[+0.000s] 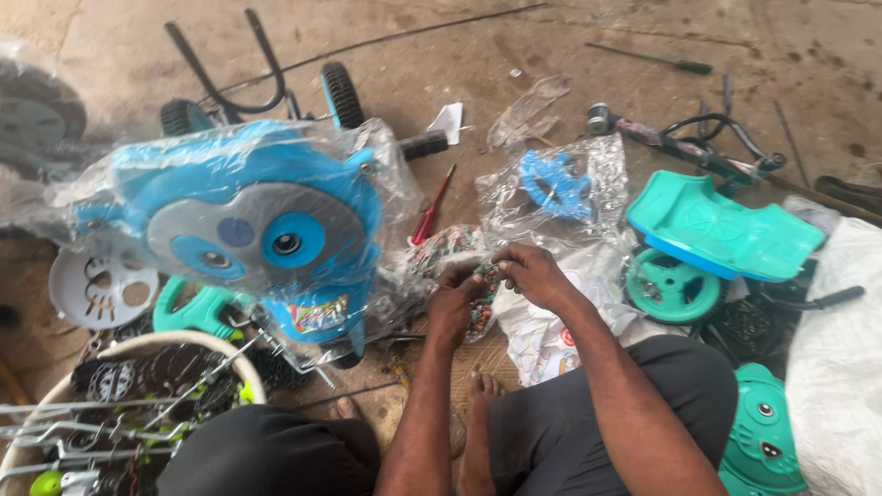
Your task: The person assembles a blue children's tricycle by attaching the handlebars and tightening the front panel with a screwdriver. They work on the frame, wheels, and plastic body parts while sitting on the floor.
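Close together, left hand [452, 298] and right hand [533, 274] pinching a small patterned bag [459, 246], red screwdriver [432, 207] just beyond.

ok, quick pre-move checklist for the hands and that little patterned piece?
1. Both hands on the small patterned piece: ok; left hand and right hand meet on it.
2. Grip firm: cannot tell, fingers hide the contact.
3. Red screwdriver nearby: ok, on the floor beyond the hands.
4. Blue toy body unwrapped: not ok, in clear plastic.
5. Teal seat apart from the hands: ok.
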